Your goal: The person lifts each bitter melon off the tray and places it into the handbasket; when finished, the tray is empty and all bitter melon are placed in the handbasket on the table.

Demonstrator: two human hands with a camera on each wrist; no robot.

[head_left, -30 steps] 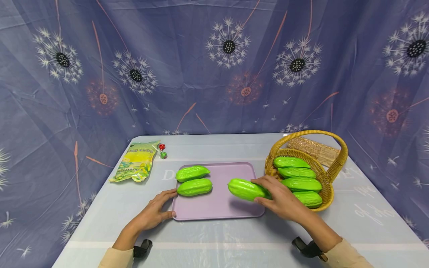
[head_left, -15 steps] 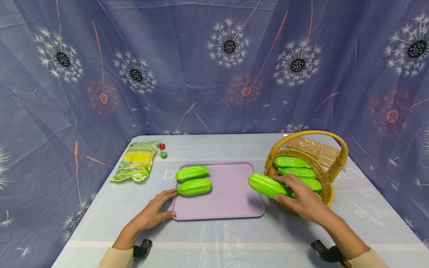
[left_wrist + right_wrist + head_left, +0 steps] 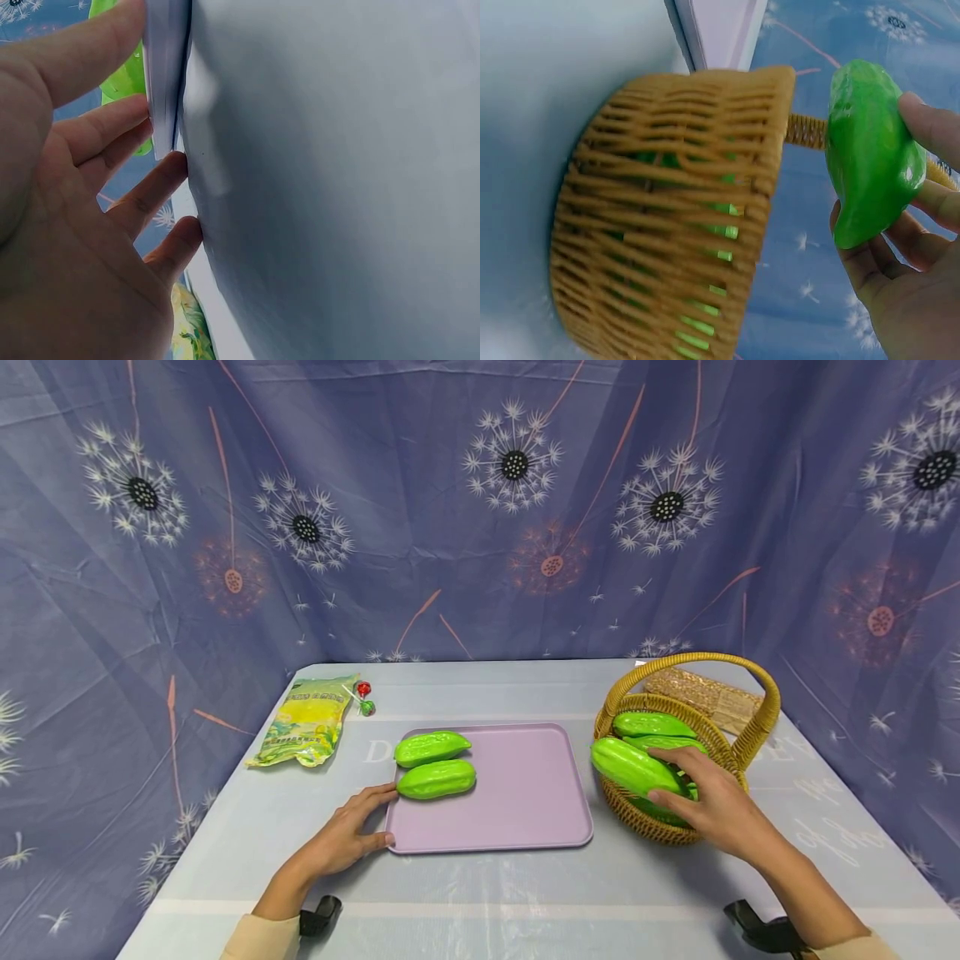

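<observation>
My right hand [image 3: 712, 802] pinches a green, ridged gourd [image 3: 637, 767] between thumb and fingers, over the front of the wicker basket [image 3: 652, 831]. In the right wrist view, this gourd [image 3: 870, 150] is above the basket rim. More green gourds [image 3: 652, 724] lie inside the basket, partly hidden by the held one. Two similar gourds, a rear one [image 3: 431, 748] and a front one [image 3: 437, 779], rest on the left side of the lilac tray [image 3: 517, 810]. With fingers spread, my left hand [image 3: 345, 831] touches the tray's left edge; its fingertips [image 3: 176, 165] show in the left wrist view.
A yellow-green packet [image 3: 307, 722] lies at the table's back left, beside a red lollipop [image 3: 363, 688] and a green lollipop [image 3: 367, 707]. Behind the basket, whose handle [image 3: 693, 657] arches up, sits a gold woven item [image 3: 686, 689]. A patterned curtain [image 3: 480, 568] hangs behind the table.
The right hand has carried the gourd rightward, from above the tray to over the basket. The left hand and the two gourds on the tray have stayed in place.
</observation>
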